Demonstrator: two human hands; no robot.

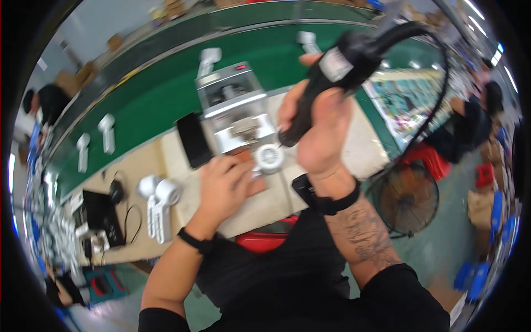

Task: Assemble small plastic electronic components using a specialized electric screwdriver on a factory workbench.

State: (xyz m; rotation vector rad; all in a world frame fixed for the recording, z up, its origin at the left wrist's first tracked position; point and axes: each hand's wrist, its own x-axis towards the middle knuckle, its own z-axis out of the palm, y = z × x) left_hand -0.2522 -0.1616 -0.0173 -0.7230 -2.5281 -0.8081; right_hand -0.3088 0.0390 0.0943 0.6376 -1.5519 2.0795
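Note:
My right hand (326, 130) is wrapped round a black electric screwdriver (354, 55). A thick black cable runs from its upper end, off to the right. The driver's tip points down at a small white handheld fan (269, 158) with a round grille; whether they touch I cannot tell. On the bench, my left hand (221, 187) grips the fan by its lower part, which the fingers partly hide. Under that hand lies an orange-brown pad (257, 186). Just beyond it stands a screw feeder (229, 86) with a clear cover and a lit red display.
A black phone (193, 138) lies left of the feeder. More white fans (160, 213) rest on the bench at left; others sit on the green conveyor belt (160, 119). At right are a floor fan (406, 199), a red stool (428, 157) and a co-worker (470, 127).

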